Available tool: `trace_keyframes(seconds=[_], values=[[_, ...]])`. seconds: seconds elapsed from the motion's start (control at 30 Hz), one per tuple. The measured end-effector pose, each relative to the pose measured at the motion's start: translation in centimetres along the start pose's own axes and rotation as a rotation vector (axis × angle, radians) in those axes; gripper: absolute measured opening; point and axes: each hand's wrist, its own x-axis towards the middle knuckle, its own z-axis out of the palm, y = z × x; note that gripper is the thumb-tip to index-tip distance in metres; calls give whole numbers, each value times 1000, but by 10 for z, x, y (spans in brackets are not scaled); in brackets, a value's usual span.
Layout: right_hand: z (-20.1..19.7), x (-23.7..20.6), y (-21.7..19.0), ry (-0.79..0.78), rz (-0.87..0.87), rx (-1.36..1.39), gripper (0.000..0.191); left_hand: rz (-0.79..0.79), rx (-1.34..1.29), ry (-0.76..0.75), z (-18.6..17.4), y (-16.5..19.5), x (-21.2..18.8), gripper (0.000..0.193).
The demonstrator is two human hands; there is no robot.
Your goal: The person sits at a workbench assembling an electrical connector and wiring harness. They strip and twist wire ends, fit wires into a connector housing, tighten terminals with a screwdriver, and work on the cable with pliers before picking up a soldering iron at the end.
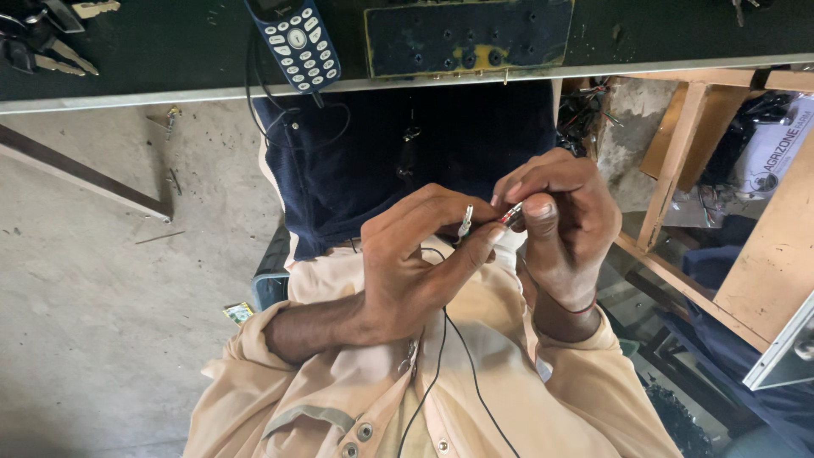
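Note:
My left hand [420, 254] and my right hand [564, 220] meet close to my chest, fingertips together. Between them sits a small metal connector with a red part [511, 214], pinched by my right thumb and forefinger. My left fingers hold a small white piece [465, 222] and press against the connector. Thin black wires [441, 356] run down from my hands over my beige shirt.
A dark workbench [170, 51] lies ahead with a blue keypad phone [297, 42], keys [51, 42] at the left corner and a worn black plate with holes [468, 36]. Wooden shelving [687, 161] with tangled wires stands to the right. Bare concrete floor [93, 280] lies to the left.

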Motion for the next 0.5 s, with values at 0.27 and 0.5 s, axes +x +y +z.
trace_keyframes(seconds=[0.27, 0.5], values=[[-1, 0, -3, 7, 92, 228, 48, -230, -334, -49, -1, -7, 2, 8], [-9, 2, -2, -29, 172, 367, 43, -228, -449, -5, 1, -13, 1, 14]])
